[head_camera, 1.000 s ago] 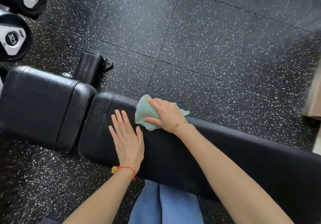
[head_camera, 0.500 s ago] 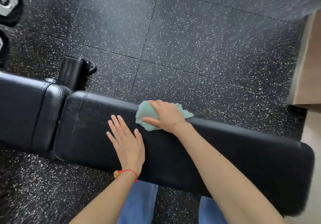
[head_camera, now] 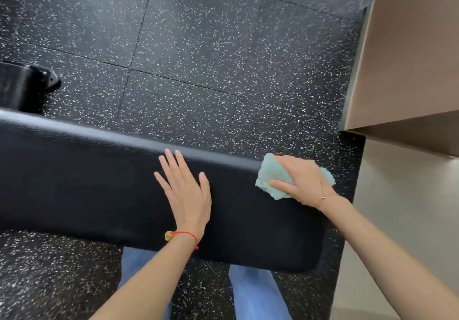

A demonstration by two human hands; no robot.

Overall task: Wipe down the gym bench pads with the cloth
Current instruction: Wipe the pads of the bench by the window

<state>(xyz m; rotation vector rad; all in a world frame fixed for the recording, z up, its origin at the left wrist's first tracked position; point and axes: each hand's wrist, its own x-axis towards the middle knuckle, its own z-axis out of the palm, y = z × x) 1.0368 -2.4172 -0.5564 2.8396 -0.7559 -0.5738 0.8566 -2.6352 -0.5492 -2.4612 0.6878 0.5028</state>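
The long black bench pad runs across the view from the left edge to its rounded right end. A crumpled pale green cloth lies on the pad's far edge near that right end. My right hand holds the cloth against the pad, thumb curled round its near side and fingers over the top. My left hand rests flat on the middle of the pad, fingers straight and spread, a red string bracelet at the wrist.
Black speckled rubber floor tiles lie beyond the bench. A black bench foot stands at the far left. A brown wall or cabinet rises at the right over a pale floor. My blue trouser legs show below the pad.
My right hand has slid the cloth rightward along the pad's far edge, from near the seat gap to near the right end. The left hand followed along the pad, and the view shifted right.
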